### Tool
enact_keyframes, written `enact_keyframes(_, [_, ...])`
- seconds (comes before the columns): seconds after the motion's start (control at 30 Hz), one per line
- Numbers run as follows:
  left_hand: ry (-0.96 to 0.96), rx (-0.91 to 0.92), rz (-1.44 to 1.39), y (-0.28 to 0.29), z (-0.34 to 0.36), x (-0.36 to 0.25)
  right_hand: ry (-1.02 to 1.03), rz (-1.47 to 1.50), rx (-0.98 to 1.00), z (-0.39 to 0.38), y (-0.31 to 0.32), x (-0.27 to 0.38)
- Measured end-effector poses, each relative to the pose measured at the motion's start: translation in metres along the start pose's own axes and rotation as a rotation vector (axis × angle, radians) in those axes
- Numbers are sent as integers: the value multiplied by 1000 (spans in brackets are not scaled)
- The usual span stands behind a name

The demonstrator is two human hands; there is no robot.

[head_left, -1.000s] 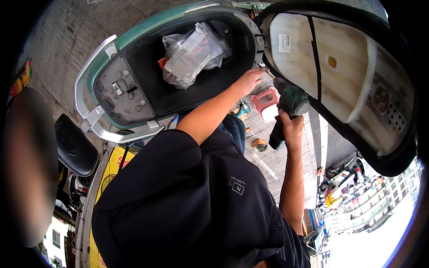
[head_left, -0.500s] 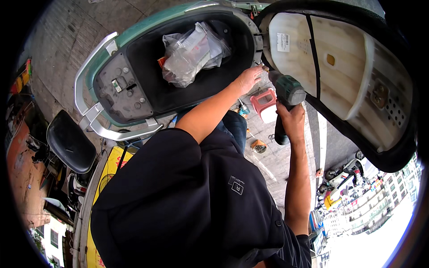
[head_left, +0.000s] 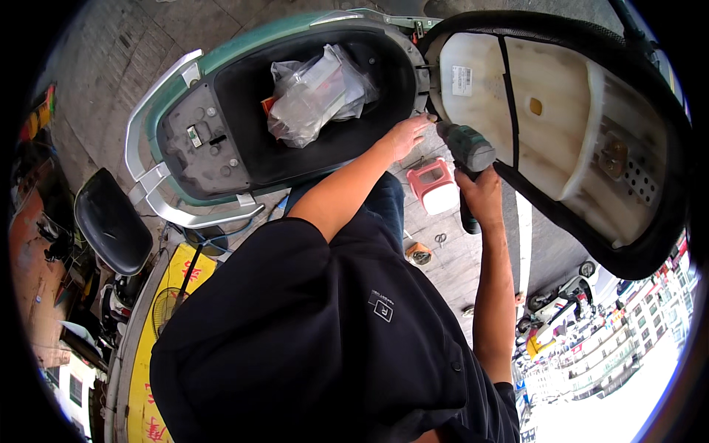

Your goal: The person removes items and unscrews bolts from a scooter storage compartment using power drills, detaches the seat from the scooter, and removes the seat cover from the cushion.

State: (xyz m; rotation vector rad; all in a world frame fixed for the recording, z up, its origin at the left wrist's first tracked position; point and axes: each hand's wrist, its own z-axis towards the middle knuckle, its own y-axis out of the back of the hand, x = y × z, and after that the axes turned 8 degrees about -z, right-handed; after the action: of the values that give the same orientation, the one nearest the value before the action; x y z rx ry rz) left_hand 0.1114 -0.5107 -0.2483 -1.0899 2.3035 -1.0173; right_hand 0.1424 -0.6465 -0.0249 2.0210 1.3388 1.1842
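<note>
My right hand grips a dark green cordless drill by its handle, its front pointed up-left at the hinge end of a green scooter's open storage compartment. My left hand reaches to that end, fingers extended and partly apart, fingertips beside the drill's nose. Whether they touch a small part there is too small to tell. The raised seat shows its pale underside at the right. A crumpled clear plastic bag with items inside lies in the black compartment.
A silver grab rail borders the compartment's left end, with a black pad below it. A pink and white stool and a small container stand on the pavement. A yellow sign and fan are lower left; parked scooters lower right.
The drill and my right hand have moved slightly left and tilted, with the drill's nose closer to my left fingertips. The view has shifted a little.
</note>
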Motion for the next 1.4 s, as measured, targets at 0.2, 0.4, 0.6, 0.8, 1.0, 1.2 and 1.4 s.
enact_keyframes(0.2, [37,-199,-114,-10,6,2,-70,142,82,0,10,1])
enact_keyframes(0.4, [-135,-31,-260,-59,-5,-45,80,159,-57,-6,28,26])
enact_keyframes(0.6, [-304,76,-68,-57,38,-100,15,366,-90,57,23,44])
enact_keyframes(0.8, [-309,32,-100,-54,50,-107,-73,468,40,80,26,46])
enact_keyframes(1.0, [-296,1,-142,-53,52,-107,-135,473,67,87,27,50])
enact_keyframes(1.2, [-282,-12,-156,-52,52,-109,-140,466,78,90,29,57])
enact_keyframes(1.4, [-266,-34,-114,-56,50,-111,-146,484,60,90,25,54])
